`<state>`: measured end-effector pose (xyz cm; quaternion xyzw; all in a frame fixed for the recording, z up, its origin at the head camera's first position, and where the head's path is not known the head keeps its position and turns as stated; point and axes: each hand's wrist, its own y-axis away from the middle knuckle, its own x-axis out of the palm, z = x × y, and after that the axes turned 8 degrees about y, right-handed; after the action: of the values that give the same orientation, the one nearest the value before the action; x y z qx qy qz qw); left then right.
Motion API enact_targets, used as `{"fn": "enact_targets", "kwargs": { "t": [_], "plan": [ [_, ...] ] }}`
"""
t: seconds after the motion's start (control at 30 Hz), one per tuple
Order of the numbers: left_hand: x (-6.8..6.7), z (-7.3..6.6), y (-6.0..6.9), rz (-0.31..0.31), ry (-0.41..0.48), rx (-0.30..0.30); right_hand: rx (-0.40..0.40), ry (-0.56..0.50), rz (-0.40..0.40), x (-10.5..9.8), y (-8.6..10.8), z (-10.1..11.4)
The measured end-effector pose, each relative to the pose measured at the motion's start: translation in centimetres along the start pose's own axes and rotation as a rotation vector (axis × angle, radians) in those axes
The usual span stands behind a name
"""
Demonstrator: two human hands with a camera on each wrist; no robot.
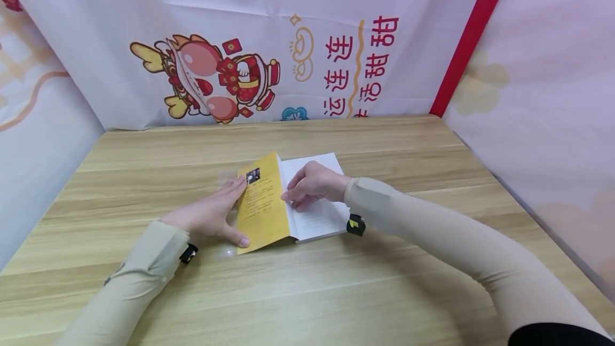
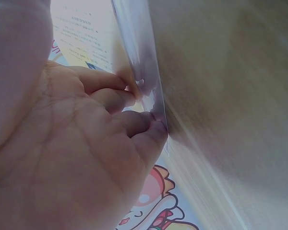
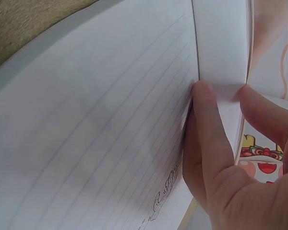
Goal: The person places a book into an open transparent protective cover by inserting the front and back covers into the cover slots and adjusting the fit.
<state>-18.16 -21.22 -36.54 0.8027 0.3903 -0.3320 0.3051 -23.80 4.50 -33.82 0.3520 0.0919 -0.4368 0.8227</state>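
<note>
A book lies open, its yellow cover (image 1: 261, 212) raised on the left and its white pages (image 1: 324, 218) on the right. My left hand (image 1: 213, 212) spreads along the cover's outer edge, with thumb and fingertips touching it near the two corners. Clear plastic film (image 2: 149, 72) runs along that edge, and the left fingers touch it in the left wrist view. My right hand (image 1: 319, 183) pinches the cover near the fold. In the right wrist view, its thumb is on the outer side and its fingers are inside, beside a lined page (image 3: 101, 120).
The book rests on a wood-grain table (image 1: 336, 292). Printed cloth (image 1: 269, 9) with a cartoon figure and red lettering hangs behind the table's far edge. More pale cloth (image 1: 543, 122) stands along the right side.
</note>
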Motion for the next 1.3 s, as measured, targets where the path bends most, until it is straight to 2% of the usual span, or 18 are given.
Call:
{"fn": "enact_targets", "kwargs": {
  "t": [0.7,1.0,1.13,1.3],
  "plan": [
    [-0.1,-0.3,0.2,-0.001,0.007,-0.05,0.003,0.062,-0.064,0.4,0.1,0.4],
    [0.1,-0.3,0.4,0.003,0.002,-0.03,-0.033,0.102,-0.086,0.9,0.0,0.1],
    [0.1,-0.4,0.4,0.008,-0.005,-0.031,-0.032,0.107,-0.043,0.5,0.0,0.1],
    [0.1,-0.4,0.2,0.005,-0.007,-0.021,-0.001,0.016,0.09,-0.6,-0.2,0.5]
  ]
}}
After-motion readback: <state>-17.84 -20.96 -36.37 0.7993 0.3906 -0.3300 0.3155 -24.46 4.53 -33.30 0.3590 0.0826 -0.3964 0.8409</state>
